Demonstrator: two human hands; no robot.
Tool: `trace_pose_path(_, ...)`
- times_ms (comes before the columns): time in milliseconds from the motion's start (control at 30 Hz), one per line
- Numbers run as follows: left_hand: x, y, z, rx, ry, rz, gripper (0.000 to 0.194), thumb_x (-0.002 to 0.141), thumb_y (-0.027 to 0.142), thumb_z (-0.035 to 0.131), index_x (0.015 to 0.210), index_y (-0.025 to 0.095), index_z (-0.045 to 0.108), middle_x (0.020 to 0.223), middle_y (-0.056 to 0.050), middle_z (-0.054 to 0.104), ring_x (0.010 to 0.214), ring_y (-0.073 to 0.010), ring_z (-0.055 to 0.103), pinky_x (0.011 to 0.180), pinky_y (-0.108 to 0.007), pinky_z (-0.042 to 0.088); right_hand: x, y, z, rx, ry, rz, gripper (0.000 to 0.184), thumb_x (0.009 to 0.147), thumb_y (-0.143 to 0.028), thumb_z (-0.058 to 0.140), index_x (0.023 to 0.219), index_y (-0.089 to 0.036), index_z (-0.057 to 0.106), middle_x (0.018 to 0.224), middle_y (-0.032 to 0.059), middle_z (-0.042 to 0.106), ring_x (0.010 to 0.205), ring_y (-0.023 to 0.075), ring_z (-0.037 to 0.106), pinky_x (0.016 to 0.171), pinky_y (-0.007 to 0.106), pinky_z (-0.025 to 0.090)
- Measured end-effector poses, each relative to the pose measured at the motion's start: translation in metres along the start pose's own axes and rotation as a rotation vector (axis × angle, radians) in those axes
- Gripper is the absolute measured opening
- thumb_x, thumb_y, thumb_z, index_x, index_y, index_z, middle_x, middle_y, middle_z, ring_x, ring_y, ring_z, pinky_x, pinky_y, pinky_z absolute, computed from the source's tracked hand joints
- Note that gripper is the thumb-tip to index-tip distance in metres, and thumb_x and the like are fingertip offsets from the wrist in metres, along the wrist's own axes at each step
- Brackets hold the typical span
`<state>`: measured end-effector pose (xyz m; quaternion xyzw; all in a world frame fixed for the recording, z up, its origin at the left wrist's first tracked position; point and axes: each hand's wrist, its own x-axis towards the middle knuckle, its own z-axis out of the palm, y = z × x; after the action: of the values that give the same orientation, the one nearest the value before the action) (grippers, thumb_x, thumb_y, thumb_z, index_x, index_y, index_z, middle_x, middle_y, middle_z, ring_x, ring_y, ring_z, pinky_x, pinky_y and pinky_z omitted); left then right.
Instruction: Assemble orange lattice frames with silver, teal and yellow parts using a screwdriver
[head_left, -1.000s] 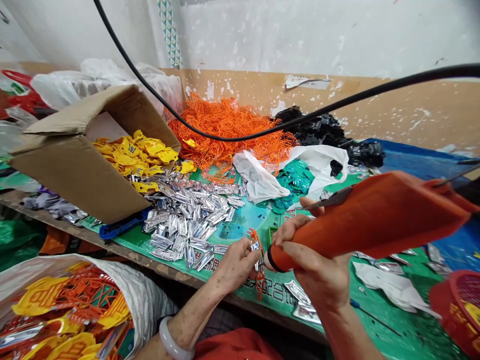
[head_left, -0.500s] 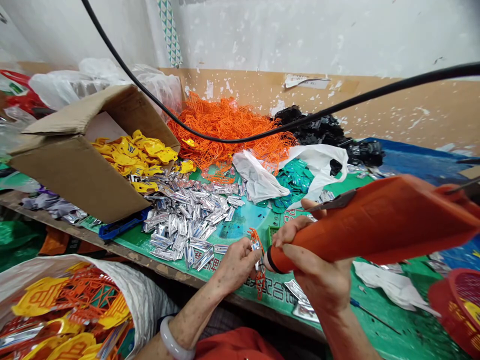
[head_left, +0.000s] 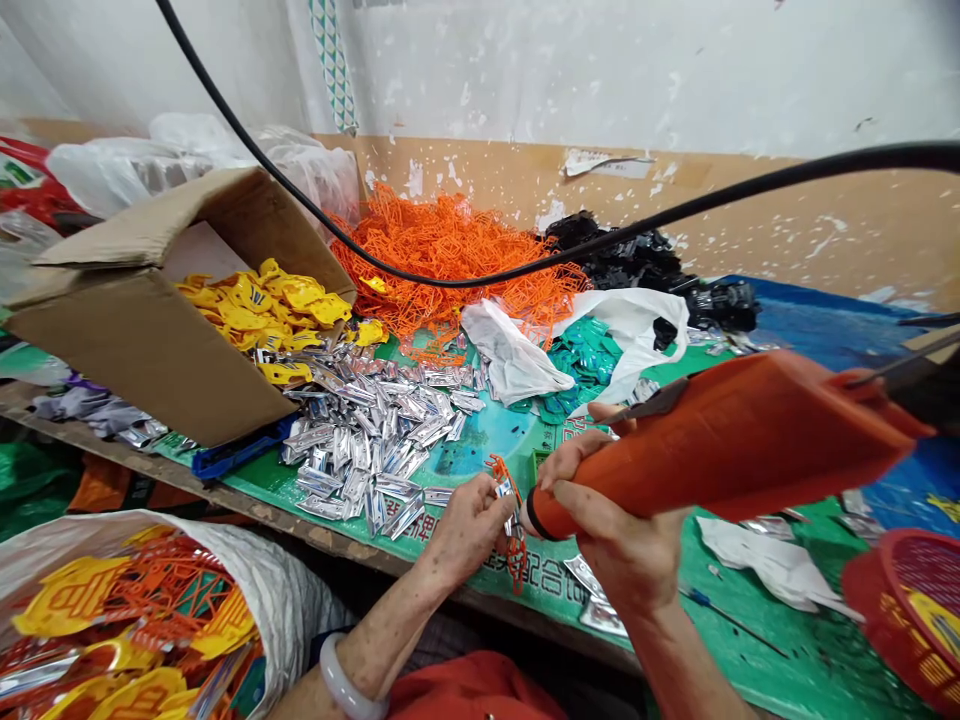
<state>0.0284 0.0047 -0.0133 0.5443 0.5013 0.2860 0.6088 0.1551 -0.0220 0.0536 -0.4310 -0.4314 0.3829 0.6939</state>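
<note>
My left hand (head_left: 466, 525) pinches an orange plastic frame (head_left: 518, 568) with a small silver metal plate (head_left: 507, 491) lying against it, near the table's front edge. The frame stands roughly upright in the picture, partly hidden by my fingers. My right hand (head_left: 626, 545) is wrapped round a thick orange electric screwdriver (head_left: 720, 450). Its black-ringed nose points left, at the plate, and seems to touch it; the very tip is hidden. A heap of silver metal plates (head_left: 367, 440) lies to the left of my left hand.
An open cardboard box (head_left: 112, 350) spills yellow parts (head_left: 262, 305). Behind are orange frames (head_left: 450, 250), black parts (head_left: 637, 260) and green parts (head_left: 581, 355) in a white bag. A black cable (head_left: 450, 282) hangs across. A sack (head_left: 285, 600) stands lower left, a red basket (head_left: 885, 580) right.
The whole view has shifted slightly left. Both hands keep their grip, and the screwdriver's nose stays at the metal plate.
</note>
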Motion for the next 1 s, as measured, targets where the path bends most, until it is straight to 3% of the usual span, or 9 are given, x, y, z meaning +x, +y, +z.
trace_pose_path(100,-0.001,-0.002,0.001,-0.026,0.007,-0.006,0.02,0.079,0.039,0.052,0.071,0.022,0.047,0.042,0.007,0.049,0.04,-0.0119,0.044,0.046,-0.023,0.028,-0.001,0.003,-0.001,-0.034,-0.012,-0.032,0.027,0.065,-0.02,0.072,0.091,-0.023,0.064,0.071,-0.001,0.058,0.067,0.0181,0.059,0.067,0.04,0.053)
trace_pose_path(500,-0.003,-0.003,0.01,-0.102,0.03,-0.01,0.026,0.078,0.045,0.052,0.071,0.022,0.045,0.042,0.008,0.046,0.038,-0.0101,0.04,0.044,-0.022,0.026,-0.005,0.006,-0.003,-0.01,-0.026,-0.049,0.038,0.065,-0.016,0.07,0.101,-0.024,0.061,0.07,-0.0024,0.059,0.064,0.0167,0.059,0.065,0.037,0.051)
trace_pose_path(733,-0.011,0.004,0.003,-0.088,0.005,0.0,0.026,0.078,0.046,0.053,0.073,0.021,0.047,0.046,0.008,0.049,0.04,-0.0096,0.043,0.043,-0.021,0.029,-0.007,-0.003,0.0,0.101,-0.039,-0.036,0.058,0.066,-0.018,0.071,0.119,-0.03,0.052,0.07,-0.0062,0.059,0.061,0.0152,0.057,0.062,0.035,0.049)
trace_pose_path(867,-0.016,0.014,-0.005,-0.104,-0.102,-0.001,0.028,0.076,0.046,0.058,0.081,0.019,0.054,0.055,0.007,0.053,0.044,-0.0084,0.045,0.044,-0.021,0.032,0.001,-0.02,-0.006,0.155,0.071,-0.046,0.059,0.062,-0.017,0.073,0.117,-0.027,0.054,0.07,-0.0058,0.061,0.06,0.0145,0.056,0.064,0.035,0.047)
trace_pose_path(1000,-0.02,0.02,-0.012,-0.134,-0.13,-0.006,0.028,0.078,0.045,0.058,0.082,0.017,0.058,0.064,0.004,0.059,0.046,-0.0071,0.044,0.045,-0.021,0.032,0.013,-0.035,-0.018,0.133,0.184,-0.104,0.05,0.058,-0.015,0.076,0.105,-0.022,0.06,0.065,-0.0043,0.062,0.058,0.0155,0.056,0.061,0.034,0.047)
